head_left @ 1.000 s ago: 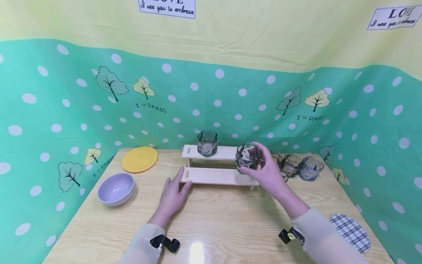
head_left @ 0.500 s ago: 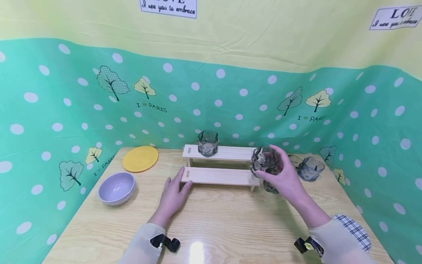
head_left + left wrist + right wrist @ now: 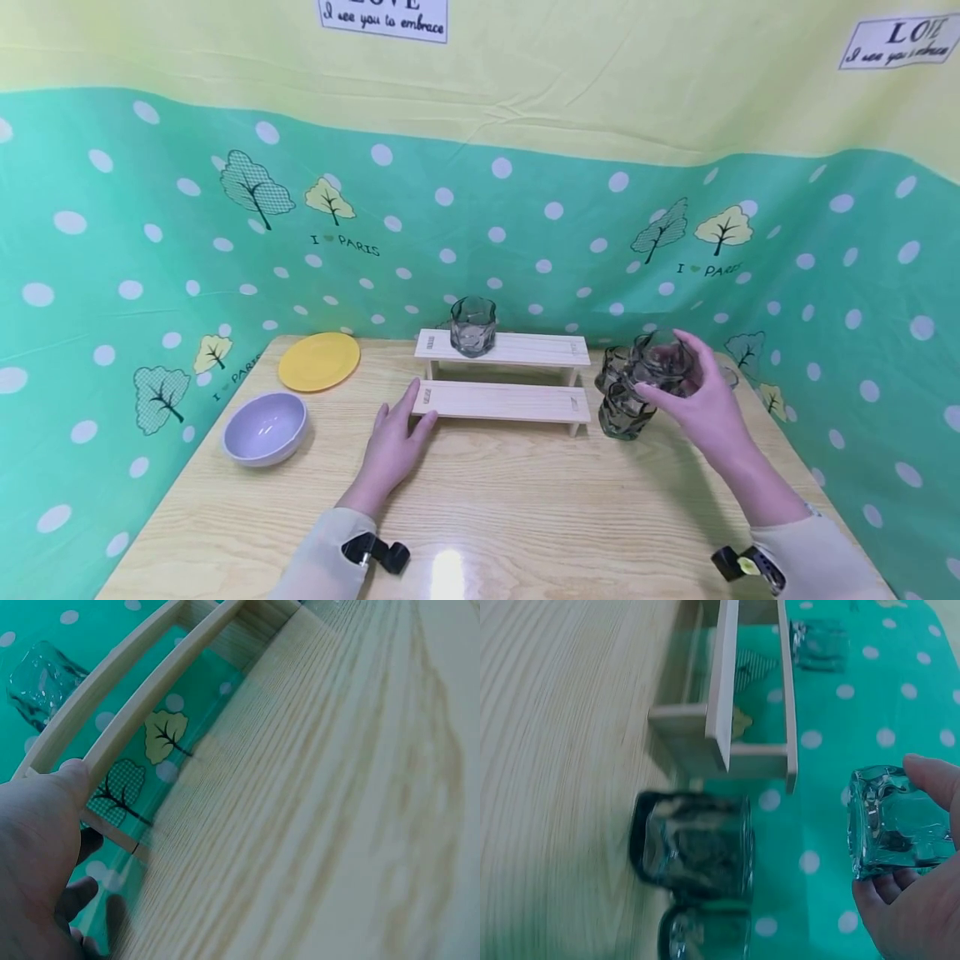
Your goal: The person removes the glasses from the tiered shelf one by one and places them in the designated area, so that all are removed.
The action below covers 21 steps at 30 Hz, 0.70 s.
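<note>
My right hand (image 3: pixel 701 396) grips a grey-tinted glass tumbler (image 3: pixel 662 358) between thumb and fingers, raised above other tumblers right of the rack. In the right wrist view the held tumbler (image 3: pixel 892 817) appears sideways, with nothing visible inside. My left hand (image 3: pixel 393 446) holds the left end of a two-tier wooden rack (image 3: pixel 502 402), thumb at the lower shelf's front edge. The left wrist view shows the thumb against the shelf and the other fingers loosely bent below. Another tumbler (image 3: pixel 472 329) stands upright on the upper shelf's left part.
Beside the rack's right end stand a tumbler (image 3: pixel 624 414) and one behind it; my right hand partly hides more glass. At left lie a yellow plate (image 3: pixel 318 362) and a lilac bowl (image 3: pixel 265 429). A patterned cloth (image 3: pixel 495 217) walls the table's back and sides.
My right hand has carried its tumbler rightward, from over the rack's right end to above the other tumblers. The left hand and rack have stayed put.
</note>
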Each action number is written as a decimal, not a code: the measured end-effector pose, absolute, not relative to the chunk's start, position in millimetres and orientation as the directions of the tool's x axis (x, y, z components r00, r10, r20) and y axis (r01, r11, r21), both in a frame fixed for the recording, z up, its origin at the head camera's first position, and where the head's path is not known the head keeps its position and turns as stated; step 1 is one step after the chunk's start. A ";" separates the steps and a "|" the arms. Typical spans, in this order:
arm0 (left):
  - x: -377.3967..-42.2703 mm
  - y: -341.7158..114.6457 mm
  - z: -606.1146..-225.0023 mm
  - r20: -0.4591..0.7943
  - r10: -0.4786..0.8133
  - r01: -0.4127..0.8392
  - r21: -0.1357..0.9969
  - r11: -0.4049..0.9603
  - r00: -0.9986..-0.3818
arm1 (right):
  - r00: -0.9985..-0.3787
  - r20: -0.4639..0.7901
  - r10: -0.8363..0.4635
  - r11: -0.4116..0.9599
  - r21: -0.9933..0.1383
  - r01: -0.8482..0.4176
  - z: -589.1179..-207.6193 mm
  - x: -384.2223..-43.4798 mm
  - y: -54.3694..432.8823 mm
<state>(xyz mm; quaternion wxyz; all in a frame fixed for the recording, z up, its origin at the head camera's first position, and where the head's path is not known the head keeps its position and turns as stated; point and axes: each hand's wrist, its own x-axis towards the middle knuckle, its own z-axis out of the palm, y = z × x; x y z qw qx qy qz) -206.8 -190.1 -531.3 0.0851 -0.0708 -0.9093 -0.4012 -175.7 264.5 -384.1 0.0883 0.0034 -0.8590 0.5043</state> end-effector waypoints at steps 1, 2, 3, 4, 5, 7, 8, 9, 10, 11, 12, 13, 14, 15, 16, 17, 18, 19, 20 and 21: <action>-206.9 -190.2 -531.6 0.212 0.062 0.198 0.716 0.669 -0.975 | -0.984 0.157 0.088 0.491 -0.866 -0.094 -385.4 -175.6 269.1; -206.9 -190.1 -531.8 0.214 0.063 0.200 0.715 0.670 -0.975 | -0.983 0.157 0.092 0.490 -0.867 -0.093 -386.9 -175.3 273.7; -207.0 -190.1 -532.0 0.215 0.063 0.201 0.715 0.670 -0.975 | -0.983 0.158 0.098 0.490 -0.867 -0.090 -388.4 -175.0 278.0; -207.1 -190.1 -532.2 0.217 0.064 0.203 0.714 0.670 -0.974 | -0.982 0.158 0.102 0.490 -0.867 -0.088 -390.2 -174.8 282.2; -207.2 -190.0 -532.3 0.218 0.063 0.204 0.714 0.670 -0.974 | -0.982 0.158 0.108 0.490 -0.868 -0.085 -391.8 -174.6 286.1; -207.2 -189.8 -532.4 0.223 0.064 0.208 0.714 0.669 -0.973 | -0.981 0.151 0.120 0.489 -0.869 -0.074 -394.6 -173.8 293.3; -207.2 -189.8 -532.4 0.225 0.063 0.208 0.715 0.667 -0.972 | -0.982 0.145 0.124 0.483 -0.873 -0.068 -395.6 -173.4 296.8; -207.2 -189.7 -532.3 0.225 0.063 0.209 0.715 0.667 -0.972 | -0.982 0.140 0.129 0.483 -0.874 -0.062 -396.6 -172.9 300.2; -207.1 -189.5 -532.4 0.226 0.064 0.210 0.714 0.668 -0.972 | -0.983 0.132 0.132 0.480 -0.876 -0.053 -397.5 -172.3 303.7; -207.1 -189.4 -532.4 0.225 0.064 0.209 0.713 0.669 -0.972 | -0.983 0.122 0.134 0.477 -0.878 -0.044 -398.3 -171.6 307.1; -207.1 -189.3 -532.2 0.224 0.064 0.208 0.713 0.669 -0.973 | -0.984 0.109 0.139 0.477 -0.879 -0.030 -399.0 -170.8 310.6; -207.2 -189.2 -532.0 0.222 0.063 0.206 0.714 0.669 -0.973 | -0.985 0.096 0.141 0.474 -0.880 -0.018 -399.8 -169.8 314.1; -207.3 -189.1 -531.9 0.219 0.062 0.204 0.716 0.668 -0.974 | -0.986 0.084 0.146 0.478 -0.879 -0.004 -400.6 -168.9 317.3; -207.3 -189.1 -531.6 0.218 0.061 0.202 0.716 0.668 -0.974 | -0.986 0.071 0.150 0.480 -0.877 0.010 -401.8 -168.0 320.4; -207.4 -189.0 -531.5 0.216 0.060 0.200 0.718 0.667 -0.975 | -0.986 0.059 0.155 0.484 -0.875 0.024 -403.0 -167.3 323.4; -207.5 -189.0 -531.4 0.214 0.058 0.198 0.720 0.665 -0.975 | -0.986 0.048 0.160 0.488 -0.872 0.036 -404.4 -166.7 326.3; -207.4 -189.0 -531.4 0.213 0.057 0.196 0.722 0.664 -0.975 | -0.986 0.039 0.165 0.492 -0.869 0.048 -406.1 -166.1 329.1; -207.5 -189.1 -531.7 0.213 0.056 0.195 0.722 0.664 -0.976 | -0.985 0.033 0.167 0.499 -0.865 0.056 -407.8 -165.5 331.5; -207.5 -189.1 -532.1 0.213 0.056 0.196 0.721 0.664 -0.976 | -0.985 0.029 0.170 0.507 -0.860 0.062 -409.6 -165.4 333.6; -207.3 -189.2 -532.5 0.212 0.056 0.194 0.721 0.665 -0.976 | -0.985 0.026 0.171 0.515 -0.855 0.067 -411.8 -165.3 335.9</action>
